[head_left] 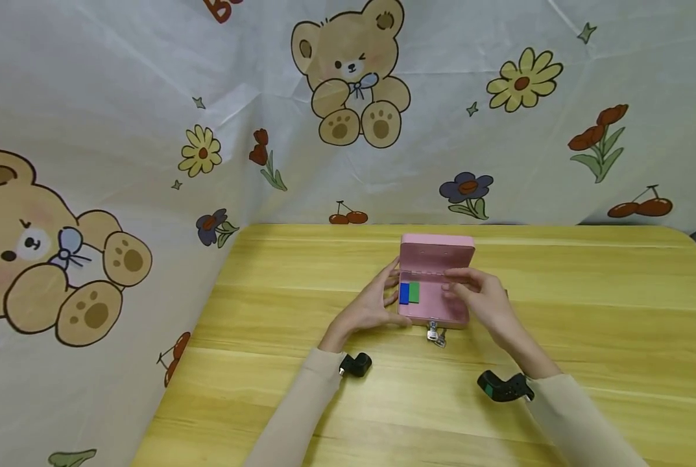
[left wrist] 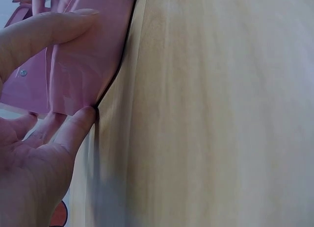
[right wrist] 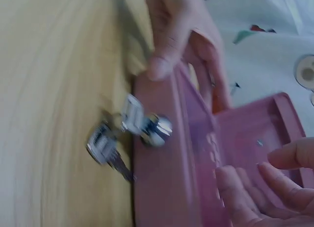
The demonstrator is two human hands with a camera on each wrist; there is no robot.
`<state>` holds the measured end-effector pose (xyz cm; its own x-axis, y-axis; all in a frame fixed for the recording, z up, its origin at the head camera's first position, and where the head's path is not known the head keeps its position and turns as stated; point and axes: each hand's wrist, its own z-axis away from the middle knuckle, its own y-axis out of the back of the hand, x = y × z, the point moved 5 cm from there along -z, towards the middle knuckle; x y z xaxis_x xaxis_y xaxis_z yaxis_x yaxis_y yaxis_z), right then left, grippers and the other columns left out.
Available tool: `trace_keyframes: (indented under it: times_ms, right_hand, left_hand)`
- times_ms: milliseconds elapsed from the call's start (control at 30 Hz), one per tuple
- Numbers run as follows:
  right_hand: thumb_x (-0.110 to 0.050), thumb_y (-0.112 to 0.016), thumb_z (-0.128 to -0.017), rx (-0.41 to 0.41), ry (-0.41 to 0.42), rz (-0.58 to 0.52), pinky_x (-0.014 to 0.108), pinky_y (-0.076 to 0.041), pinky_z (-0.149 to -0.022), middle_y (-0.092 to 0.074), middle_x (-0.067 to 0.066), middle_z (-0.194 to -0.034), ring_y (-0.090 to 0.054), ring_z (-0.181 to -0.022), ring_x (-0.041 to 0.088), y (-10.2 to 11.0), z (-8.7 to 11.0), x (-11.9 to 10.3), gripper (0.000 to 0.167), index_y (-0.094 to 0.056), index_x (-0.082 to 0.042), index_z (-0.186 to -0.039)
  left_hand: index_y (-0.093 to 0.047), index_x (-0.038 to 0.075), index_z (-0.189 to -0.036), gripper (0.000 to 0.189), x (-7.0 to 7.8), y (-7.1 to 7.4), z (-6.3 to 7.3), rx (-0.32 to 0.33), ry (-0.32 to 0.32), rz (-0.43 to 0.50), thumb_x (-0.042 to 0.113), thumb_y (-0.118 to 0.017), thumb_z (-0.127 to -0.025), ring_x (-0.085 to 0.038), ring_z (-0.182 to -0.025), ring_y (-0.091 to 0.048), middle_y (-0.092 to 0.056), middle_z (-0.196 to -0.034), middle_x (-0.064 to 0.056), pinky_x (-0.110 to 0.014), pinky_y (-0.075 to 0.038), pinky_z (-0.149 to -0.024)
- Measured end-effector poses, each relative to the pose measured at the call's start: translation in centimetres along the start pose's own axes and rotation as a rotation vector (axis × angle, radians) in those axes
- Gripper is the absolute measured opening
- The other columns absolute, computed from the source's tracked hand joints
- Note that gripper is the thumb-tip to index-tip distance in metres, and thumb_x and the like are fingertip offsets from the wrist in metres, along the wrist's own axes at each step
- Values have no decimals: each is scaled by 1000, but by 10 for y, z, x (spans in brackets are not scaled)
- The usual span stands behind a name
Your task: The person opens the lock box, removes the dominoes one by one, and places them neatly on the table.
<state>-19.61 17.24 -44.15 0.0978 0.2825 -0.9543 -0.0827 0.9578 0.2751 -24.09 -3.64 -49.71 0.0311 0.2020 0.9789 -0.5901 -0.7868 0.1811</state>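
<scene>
Fingers about an open pink box, lid up

Steadying the near left corner with the left hand: thumb laid on the front wall, other fingers bent round the left side, so clamped on the box. Reaching over the right part with the right hand: fingers slightly bent, a little apart, thumb close to the index finger. Nothing to be seen between those tips; impossible to rule out something very small hidden there.

Set on the wooden table, between both hands, with lock and front wall towards the wearer of the head camera.

Done, judging by how everything lies: lock apparently released, lid raised on its hinge at the far side, blue block and green block placed side by side inside, along the left wall.

Not yet done, as far as shows: lid not lowered, keys not taken away but hanging at the front, one seemingly in the lock. Past the opening and short of the shutting, by this reading; probably somewhere midway.

Just beyond the right hand, a small brown edge, too little in sight to name.
</scene>
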Motion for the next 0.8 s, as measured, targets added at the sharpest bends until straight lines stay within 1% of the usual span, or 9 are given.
trace_keyframes:
  times_ms: [33, 100, 133, 167, 267, 333, 467, 700, 800]
  right_hand:
    - [-3, -52, -107, -20, -13, 0, 26, -63, -90, -64, 34, -130, -73, -107, 25, -6, -2, 1, 39, -53, 15, -141]
    - [-6, -53, -107, -55, -60, 15, 31, -63, -93, -63, 33, -132, -70, -114, 32, -15, -6, 5, 40, -53, 14, -142]
    - [-7, -53, -107, -75, -94, 1, 32, -63, -93, -62, 33, -134, -70, -116, 34, -18, -9, 7, 41, -52, 13, -143]
    - [-8, -53, -107, -90, -121, -16, 32, -63, -93, -62, 33, -136, -70, -116, 33, -21, -11, 9, 43, -51, 13, -145]
    - [-10, -54, -108, -114, -211, -95, 32, -63, -92, -61, 31, -139, -73, -111, 26, -27, -18, 12, 45, -49, 12, -147]
    - [-9, -54, -108, -114, -246, -158, 32, -64, -90, -60, 32, -140, -74, -107, 23, -30, -21, 12, 46, -47, 14, -148]
    - [-6, -56, -107, -94, -269, -214, 33, -64, -89, -58, 34, -140, -75, -106, 23, -36, -26, 10, 45, -48, 15, -146]
    - [-2, -55, -106, -83, -297, -253, 32, -64, -89, -55, 35, -142, -74, -101, 19, -40, -30, 10, 44, -46, 15, -145]
    - [1, -55, -105, -86, -302, -264, 33, -64, -90, -56, 35, -139, -74, -98, 18, -41, -31, 12, 43, -46, 17, -144]
  left_hand:
    - [-5, 28, -170, 135, 0, 0, 0, 0, -1, 3, -12, -90, -73, -27, -154, -30, -27, -167, -10, -26, -42, -118]
    - [-5, 28, -169, 135, 1, -1, -1, -4, -6, 5, -12, -90, -73, -27, -154, -31, -28, -167, -10, -26, -42, -118]
    - [-5, 29, -169, 135, 1, -1, -1, -7, -9, 8, -12, -90, -73, -27, -154, -31, -28, -167, -10, -26, -42, -118]
    - [-5, 28, -169, 134, 2, -1, -1, -8, -11, 9, -12, -90, -73, -27, -154, -31, -28, -167, -10, -27, -43, -118]
    - [-6, 29, -169, 134, 3, -1, -1, -11, -14, 8, -12, -90, -73, -26, -155, -31, -28, -167, -10, -27, -42, -118]
    - [-6, 29, -169, 134, 4, 0, -1, -11, -13, 7, -12, -89, -74, -26, -155, -30, -27, -168, -10, -27, -42, -118]
    - [-5, 30, -169, 133, 4, 1, -2, -13, -7, -4, -11, -89, -75, -26, -155, -30, -26, -168, -10, -26, -42, -118]
    - [-4, 29, -169, 134, 1, 0, -2, -13, 1, -10, -10, -90, -74, -25, -155, -30, -26, -168, -9, -24, -43, -117]
    - [-5, 28, -170, 134, -1, 0, -2, -9, 3, -14, -9, -91, -74, -25, -155, -30, -26, -167, -10, -23, -43, -116]
